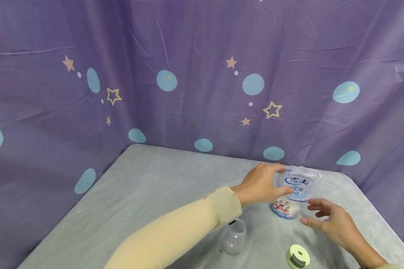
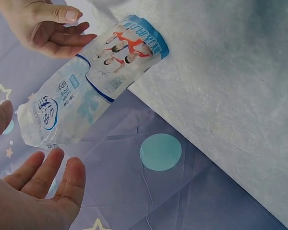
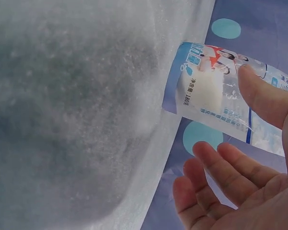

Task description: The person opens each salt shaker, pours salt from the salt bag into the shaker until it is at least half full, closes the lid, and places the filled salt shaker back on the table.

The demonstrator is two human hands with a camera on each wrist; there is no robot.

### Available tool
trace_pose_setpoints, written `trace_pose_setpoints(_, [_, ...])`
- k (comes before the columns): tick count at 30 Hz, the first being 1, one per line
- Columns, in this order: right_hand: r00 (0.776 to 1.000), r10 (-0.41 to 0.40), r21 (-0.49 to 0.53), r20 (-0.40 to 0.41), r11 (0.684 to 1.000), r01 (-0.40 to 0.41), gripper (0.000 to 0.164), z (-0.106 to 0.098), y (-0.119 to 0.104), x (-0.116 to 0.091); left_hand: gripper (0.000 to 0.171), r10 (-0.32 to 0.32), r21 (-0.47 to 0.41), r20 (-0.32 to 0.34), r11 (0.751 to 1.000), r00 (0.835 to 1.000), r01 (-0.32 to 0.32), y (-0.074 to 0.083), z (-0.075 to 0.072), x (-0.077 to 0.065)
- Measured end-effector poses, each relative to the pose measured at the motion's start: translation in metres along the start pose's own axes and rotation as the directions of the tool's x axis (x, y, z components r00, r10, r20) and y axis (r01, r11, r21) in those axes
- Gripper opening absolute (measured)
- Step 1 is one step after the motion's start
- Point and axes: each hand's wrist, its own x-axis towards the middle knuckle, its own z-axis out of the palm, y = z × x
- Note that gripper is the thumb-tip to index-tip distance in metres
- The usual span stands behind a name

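Note:
A clear and blue plastic pouch of salt [image 1: 299, 186] stands upright near the back right of the table, its white contents low down. My left hand [image 1: 260, 185] is beside the pouch's upper left, thumb in front of it in the head view. In the left wrist view the left fingertips [image 2: 57, 155] are right at the pouch's top edge, spread from the thumb. My right hand [image 1: 338, 222] is near the pouch's lower right with parted, loosely bent fingers. In the right wrist view its thumb [image 3: 264, 96] overlaps the pouch's printed front.
A clear empty jar [image 1: 235, 239], without a lid, stands below my left forearm, which partly overlaps it. A light green lid [image 1: 297, 256] lies at the near right. A purple patterned curtain [image 1: 202, 93] rises behind the grey table [image 1: 138, 194].

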Motion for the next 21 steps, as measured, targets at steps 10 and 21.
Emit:
trace_pose_setpoints(10, [0.999,0.017,0.043,0.035,0.999,-0.019,0.069,0.003,0.000,0.007,0.062,-0.021,0.001,-0.018,1.000,1.000,0.021,0.001,0.003,0.017])
trace_pose_setpoints(21, [0.996,0.042,0.097,0.076,0.994,-0.049,0.055,0.012,0.000,0.016,0.061,-0.047,-0.025,0.028,0.999,0.998,0.048,0.002,0.006,0.027])
